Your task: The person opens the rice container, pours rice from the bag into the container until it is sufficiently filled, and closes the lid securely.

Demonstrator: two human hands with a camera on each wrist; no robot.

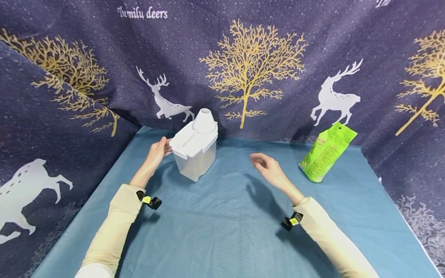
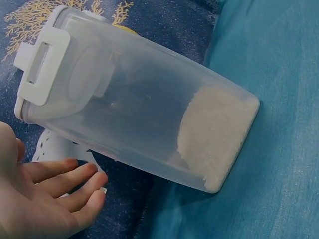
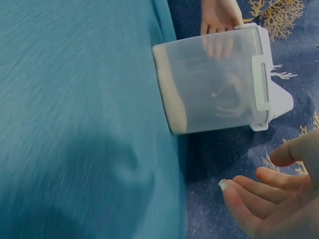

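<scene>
left hand (image 1: 157, 151) grip: fingers straight, just touching the lid end of the one clear plastic container with white clip lid (image 1: 194, 148) | right hand (image 1: 269, 170) grip: relaxed, holding nothing, well apart | container sits on the blue-cloth worktop (image 1: 222, 231), one shallow layer of white grains (image 2: 214, 134), probably light, stiff, slick; hold both side walls | one green pouch (image 1: 326, 152) beyond right hand
</scene>
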